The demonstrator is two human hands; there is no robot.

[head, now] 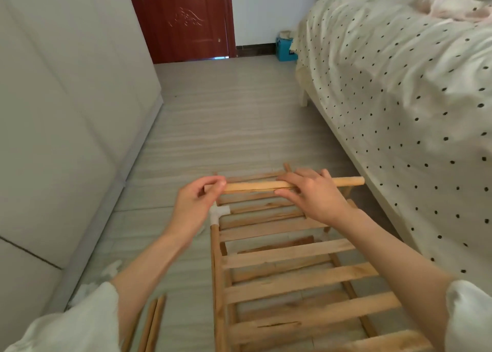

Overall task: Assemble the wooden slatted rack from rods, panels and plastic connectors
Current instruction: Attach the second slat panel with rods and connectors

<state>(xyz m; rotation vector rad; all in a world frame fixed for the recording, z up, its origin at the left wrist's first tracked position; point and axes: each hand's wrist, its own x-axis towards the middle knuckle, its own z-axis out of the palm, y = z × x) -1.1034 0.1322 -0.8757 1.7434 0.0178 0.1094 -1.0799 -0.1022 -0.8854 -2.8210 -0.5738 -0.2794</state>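
Note:
A partly built wooden slatted rack [292,277] stands on the floor in front of me, its slats running left to right. A white plastic connector [218,213] sits on top of its left upright rod. I hold a loose wooden rod [255,185] level above the rack's far end. My left hand [198,199] pinches the rod's left end with curled fingers. My right hand [311,192] grips it right of the middle, thumb under and fingers over. The rod's right end sticks out free.
Loose wooden rods [151,325] lie on the floor at the lower left. White plastic pieces [111,269] lie near a white wardrobe [66,112] on the left. A bed with a dotted cover [399,85] fills the right. A red door [183,18] stands at the far end.

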